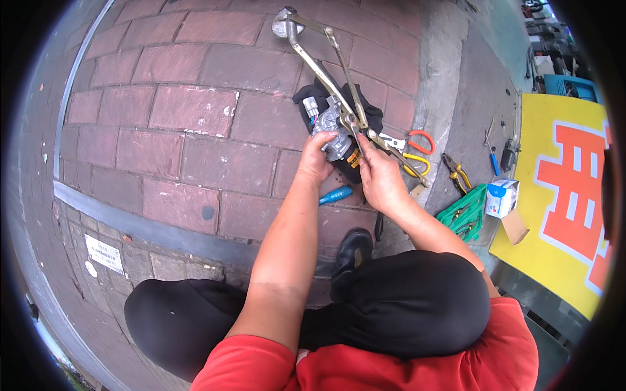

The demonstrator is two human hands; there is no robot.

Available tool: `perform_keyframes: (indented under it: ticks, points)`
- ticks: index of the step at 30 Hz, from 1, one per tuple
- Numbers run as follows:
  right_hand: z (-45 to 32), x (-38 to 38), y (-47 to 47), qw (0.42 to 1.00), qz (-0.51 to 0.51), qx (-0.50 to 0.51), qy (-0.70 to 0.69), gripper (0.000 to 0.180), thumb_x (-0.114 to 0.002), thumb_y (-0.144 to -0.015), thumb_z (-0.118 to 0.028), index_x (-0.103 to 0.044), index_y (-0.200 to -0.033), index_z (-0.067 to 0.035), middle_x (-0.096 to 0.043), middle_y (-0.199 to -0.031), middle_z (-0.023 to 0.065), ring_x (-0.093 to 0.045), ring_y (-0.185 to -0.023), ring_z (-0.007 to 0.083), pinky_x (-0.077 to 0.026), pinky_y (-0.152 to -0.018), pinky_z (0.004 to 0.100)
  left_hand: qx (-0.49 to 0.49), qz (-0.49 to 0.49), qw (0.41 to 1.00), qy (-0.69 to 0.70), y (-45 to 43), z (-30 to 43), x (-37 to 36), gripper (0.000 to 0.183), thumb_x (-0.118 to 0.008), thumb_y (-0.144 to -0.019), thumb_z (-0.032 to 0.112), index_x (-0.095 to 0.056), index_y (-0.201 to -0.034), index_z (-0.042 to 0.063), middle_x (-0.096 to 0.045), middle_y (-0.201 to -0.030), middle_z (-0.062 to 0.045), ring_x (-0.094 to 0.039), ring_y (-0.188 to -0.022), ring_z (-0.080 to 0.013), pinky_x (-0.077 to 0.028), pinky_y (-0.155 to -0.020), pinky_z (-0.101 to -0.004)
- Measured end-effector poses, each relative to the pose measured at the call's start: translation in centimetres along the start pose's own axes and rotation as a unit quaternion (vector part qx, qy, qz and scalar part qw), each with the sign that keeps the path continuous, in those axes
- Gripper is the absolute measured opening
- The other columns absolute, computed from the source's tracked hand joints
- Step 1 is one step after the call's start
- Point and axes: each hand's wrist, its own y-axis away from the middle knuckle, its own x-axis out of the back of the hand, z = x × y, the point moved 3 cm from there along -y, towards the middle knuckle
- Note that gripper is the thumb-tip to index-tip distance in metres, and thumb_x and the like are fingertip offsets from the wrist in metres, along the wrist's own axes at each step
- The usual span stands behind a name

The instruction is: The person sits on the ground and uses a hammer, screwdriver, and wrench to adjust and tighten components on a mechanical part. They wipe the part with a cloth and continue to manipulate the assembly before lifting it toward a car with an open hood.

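A windshield wiper motor [326, 122] with a silver housing and a dark, orange-labelled can lies on a black cloth [372, 111] on the brick paving. Its metal wiper linkage [313, 63] stretches away to a round pivot [286, 25] at the top. My left hand [315, 159] grips the near left side of the motor. In my right hand [381, 176] is a slim metal tool [355, 131], its tip at the linkage joint by the motor; the fingers hide most of it, so its kind is unclear. A blue-handled screwdriver [336, 195] rests between my forearms.
To the right lie a red loop handle [422, 142], a yellow loop handle [419, 163], black-and-yellow pliers [457, 173], a green tool case [462, 212] and an opened carton [502, 198]. A yellow sign board [533, 146] and a blue crate [570, 87] stand farther right. My shoe [353, 249] is close by.
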Motion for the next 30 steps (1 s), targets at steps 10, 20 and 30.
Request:
perform_keyframes:
  ticks: [10,20,30]
  points:
    - [0.6,0.8,-0.9,0.976,-0.14,-0.016,0.164,0.059,-0.048,-0.085,-0.002,-0.036,-0.143,-0.007,-0.057,-0.1,0.0301,-0.061,-0.084,0.0444,-0.05,-0.075,0.0487,-0.001,0.007,1.0,0.015,0.2,0.0,-0.2,0.039,-0.06,-0.077,0.02,-0.059,-0.113,0.004,-0.067,-0.102,-0.01,-0.065,-0.093,-0.0265,-0.05,-0.091,-0.042]
    - [0.0,-0.8,-0.6,0.989,-0.129,-0.063,0.02,0.059,-0.047,-0.09,0.0,-0.029,-0.146,-0.007,-0.061,-0.09,0.023,-0.063,-0.067,0.0271,-0.051,-0.066,0.0363,0.003,-0.014,1.0,0.006,0.4,0.3,-0.5,0.038,-0.059,-0.077,0.019,-0.059,-0.112,0.003,-0.067,-0.1,-0.01,-0.065,-0.093,-0.0259,-0.05,-0.09,-0.0403]
    - [-5.8,-3.7,-3.4,0.788,-0.086,-0.344,-0.504,0.065,-0.049,-0.089,0.003,-0.018,-0.146,-0.002,-0.058,-0.084,0.011,-0.064,-0.07,0.0201,-0.055,-0.059,0.0313,0.071,0.045,0.996,-0.017,1.0,-0.2,0.3,0.037,-0.06,-0.08,0.032,-0.059,-0.111,0.012,-0.064,-0.093,-0.013,-0.063,-0.078,-0.0263,-0.053,-0.073,-0.041]
